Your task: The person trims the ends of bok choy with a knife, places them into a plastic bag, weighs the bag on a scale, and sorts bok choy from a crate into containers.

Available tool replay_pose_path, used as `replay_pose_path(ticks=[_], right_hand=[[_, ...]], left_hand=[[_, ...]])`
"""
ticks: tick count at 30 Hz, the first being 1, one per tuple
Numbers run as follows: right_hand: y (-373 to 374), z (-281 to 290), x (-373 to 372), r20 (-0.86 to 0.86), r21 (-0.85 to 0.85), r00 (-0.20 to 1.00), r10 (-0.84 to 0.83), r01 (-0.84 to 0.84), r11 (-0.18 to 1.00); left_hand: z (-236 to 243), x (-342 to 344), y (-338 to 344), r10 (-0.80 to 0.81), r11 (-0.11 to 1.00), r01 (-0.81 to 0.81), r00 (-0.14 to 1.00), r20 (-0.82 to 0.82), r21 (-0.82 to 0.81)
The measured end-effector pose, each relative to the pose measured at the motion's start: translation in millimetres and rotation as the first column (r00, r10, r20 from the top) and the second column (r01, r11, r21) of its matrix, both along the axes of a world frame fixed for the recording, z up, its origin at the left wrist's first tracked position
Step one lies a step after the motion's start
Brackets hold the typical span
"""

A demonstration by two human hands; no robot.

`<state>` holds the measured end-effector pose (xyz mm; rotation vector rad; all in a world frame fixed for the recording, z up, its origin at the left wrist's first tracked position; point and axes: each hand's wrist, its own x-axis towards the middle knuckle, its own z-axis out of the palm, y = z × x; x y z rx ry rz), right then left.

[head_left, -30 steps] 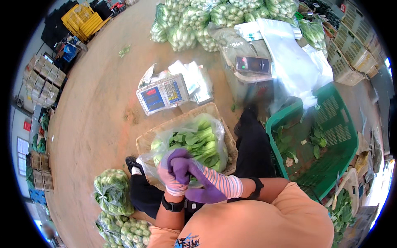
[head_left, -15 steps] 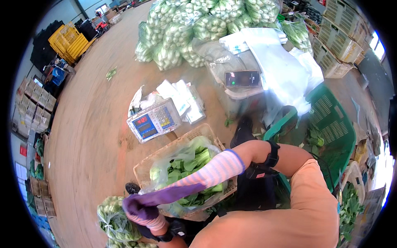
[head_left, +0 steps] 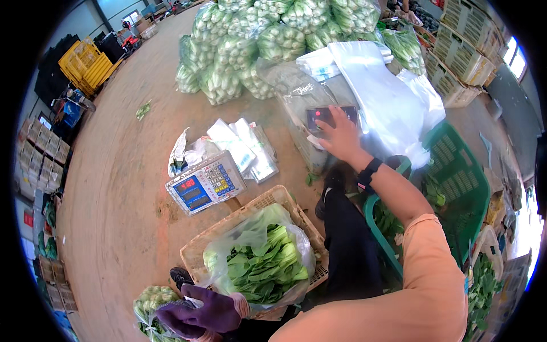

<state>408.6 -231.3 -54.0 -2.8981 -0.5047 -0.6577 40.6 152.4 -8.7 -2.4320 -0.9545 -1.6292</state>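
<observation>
My right hand (head_left: 340,134), bare with fingers spread, reaches over a dark phone (head_left: 317,118) whose screen is lit; its fingertips overlap the phone, but I cannot tell whether they press it. The phone lies on a grey plastic-covered box (head_left: 293,88). Low at the left, my left hand (head_left: 176,320) wears a purple glove and is closed round a second purple glove (head_left: 221,310) with a pale striped cuff. Beside it, a tan plastic crate (head_left: 196,251) holds a clear plastic bag (head_left: 219,279) of leafy greens (head_left: 265,262), open at the top.
A scale display (head_left: 205,183) stands beyond the crate, with white packs of bags (head_left: 242,145) behind it. White plastic bags (head_left: 376,80) drape over the box. At right is a green basket (head_left: 478,188). Bagged vegetables (head_left: 228,57) are piled far off; another bag (head_left: 152,302) sits near my left hand.
My right hand has come out of its purple glove and swung forward to the phone. My left hand keeps that glove, now drawn off and lower left. The phone's screen has changed.
</observation>
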Motion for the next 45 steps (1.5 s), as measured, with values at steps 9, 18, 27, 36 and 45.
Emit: replay_pose_path(ticks=[9, 18, 27, 36, 45], right_hand=[[8.0, -11.0, 5.6, -0.039, 0.080, 0.999, -0.027, 0.030, 0.996], [-10.3, 8.4, -0.4, -0.107, 0.005, 0.935, -0.338, 0.341, 0.940], [-42.8, -8.8, 6.0, -0.079, 0.216, 0.968, -0.239, 0.251, 0.944], [-0.1, -12.5, 13.6, -0.131, -0.008, 0.983, -0.132, 0.132, 0.991], [-36.8, 1.4, 4.6, -0.081, 0.082, 0.970, -0.230, 0.236, 0.968]], left_hand=[[-42.8, -45.5, 86.1, -0.814, -0.056, 0.929, 0.169, 0.556, -0.365], [-43.6, -47.4, 75.9, -0.722, -0.081, 0.929, 0.195, 0.664, -0.361], [-21.6, -36.5, 51.5, -0.711, 0.464, 0.773, 0.616, 0.339, -0.433], [3.6, -22.9, 32.7, -0.592, 0.146, 0.846, 0.491, 0.639, -0.513], [-8.1, -28.5, 38.2, -0.653, 0.347, 0.784, 0.596, 0.467, -0.515]])
